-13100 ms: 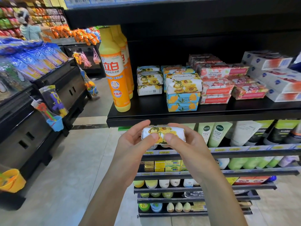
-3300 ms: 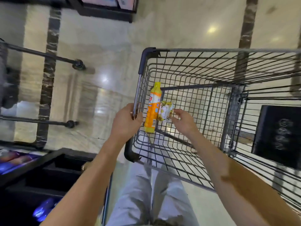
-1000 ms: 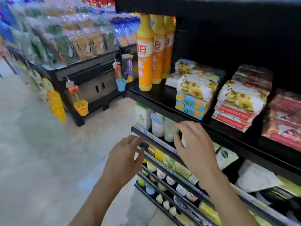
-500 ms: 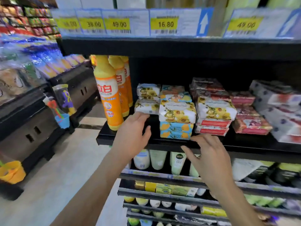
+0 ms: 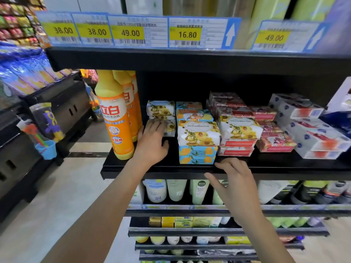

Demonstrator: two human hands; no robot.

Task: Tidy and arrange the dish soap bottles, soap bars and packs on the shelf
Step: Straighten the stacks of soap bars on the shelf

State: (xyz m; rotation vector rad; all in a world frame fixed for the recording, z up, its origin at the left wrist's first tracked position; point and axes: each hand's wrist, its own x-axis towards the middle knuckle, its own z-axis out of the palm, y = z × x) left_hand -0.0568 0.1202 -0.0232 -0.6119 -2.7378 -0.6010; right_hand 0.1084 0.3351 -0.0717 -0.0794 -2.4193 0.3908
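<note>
The soap bars (image 5: 161, 108) with yellow flowers sit in a short stack on the black shelf (image 5: 275, 164), just right of the orange dish soap bottles (image 5: 115, 118); my left hand (image 5: 152, 143) lies flat on the shelf with fingers spread, fingertips touching the lowest bar of that stack, gripping nothing; right of the stack stands a taller pile of flowered packs (image 5: 198, 133) over blue-and-yellow boxes; further right of the bottles come red soap packs (image 5: 237, 143), then white boxes (image 5: 313, 133); my right hand (image 5: 233, 185) hovers open and empty at the shelf's front edge, below the flowered pile; price tags (image 5: 131, 32) line the shelf above the bottles.
</note>
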